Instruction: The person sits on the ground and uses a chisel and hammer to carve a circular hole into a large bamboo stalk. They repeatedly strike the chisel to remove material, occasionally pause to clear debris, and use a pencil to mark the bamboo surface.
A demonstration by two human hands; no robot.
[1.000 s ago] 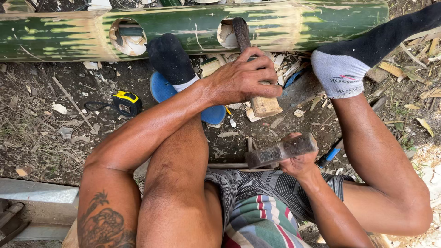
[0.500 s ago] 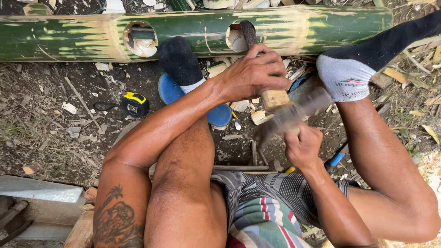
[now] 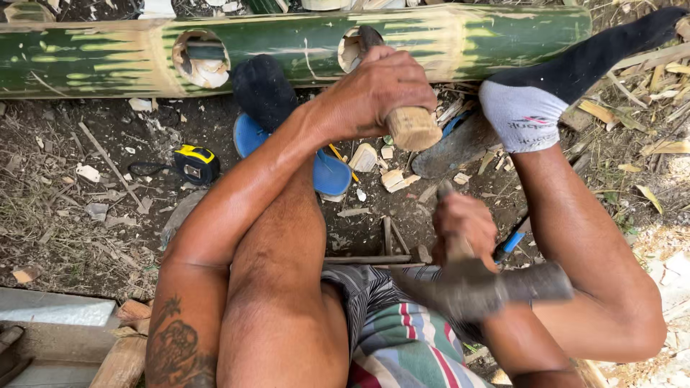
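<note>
A green bamboo pole (image 3: 467,36) lies across the top of the view, with two round holes cut in it. My left hand (image 3: 370,93) grips a chisel by its wooden handle (image 3: 413,128); the chisel's blade sits in the right hole (image 3: 350,50). Closer to my body, my right hand (image 3: 463,223) holds a hammer. Its blurred dark head (image 3: 503,287) is above my lap, well apart from the chisel handle. My two socked feet (image 3: 525,108) rest against the pole.
A yellow and black tape measure (image 3: 195,164) lies on the dirt at left. A blue sandal (image 3: 327,172) is under my left leg. Wood chips and bamboo scraps litter the ground. The left hole (image 3: 200,59) shows pale cut wood. Boards lie at bottom left.
The hammer swung up to the chisel's wooden handle half a second ago and has now come back down toward my lap. My left hand has kept the chisel in the hole.
</note>
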